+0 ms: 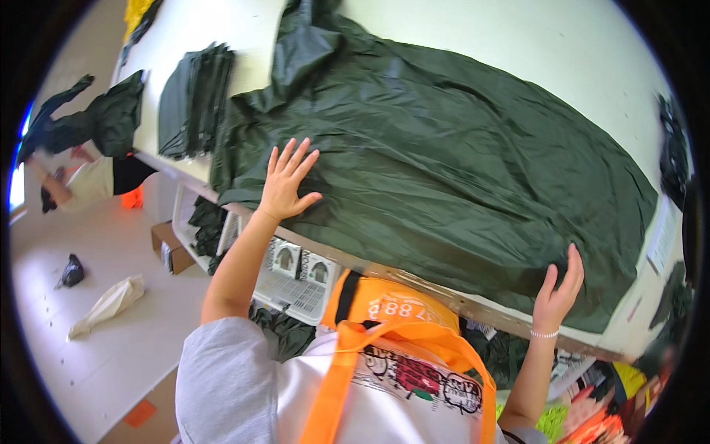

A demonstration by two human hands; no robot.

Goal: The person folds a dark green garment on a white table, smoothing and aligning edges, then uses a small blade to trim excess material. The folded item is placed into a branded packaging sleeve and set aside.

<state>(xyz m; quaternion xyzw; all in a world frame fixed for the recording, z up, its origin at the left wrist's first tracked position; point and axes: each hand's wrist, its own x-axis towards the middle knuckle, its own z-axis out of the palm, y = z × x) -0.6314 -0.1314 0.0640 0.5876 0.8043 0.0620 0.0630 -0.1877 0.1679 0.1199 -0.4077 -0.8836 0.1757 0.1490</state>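
Observation:
A large dark green garment of thin, shiny fabric, like a raincoat (444,155), lies spread and wrinkled over the white table (592,66). One narrow part, which looks like a sleeve, runs to the far edge of the view. My left hand (292,181) rests flat on the garment's left part, fingers spread, holding nothing. Over at the near right edge, my right hand (560,292) is on or just above the fabric. Its fingers are stretched out with the thumb apart, and nothing shows in it.
Left on the table stands a stack of folded dark green pieces (196,100). Below the table edge are a white basket (292,292) with printed packets and a cardboard box (172,248). Another person (89,177) handles dark fabric at far left. Colourful cloth (592,414) lies at lower right.

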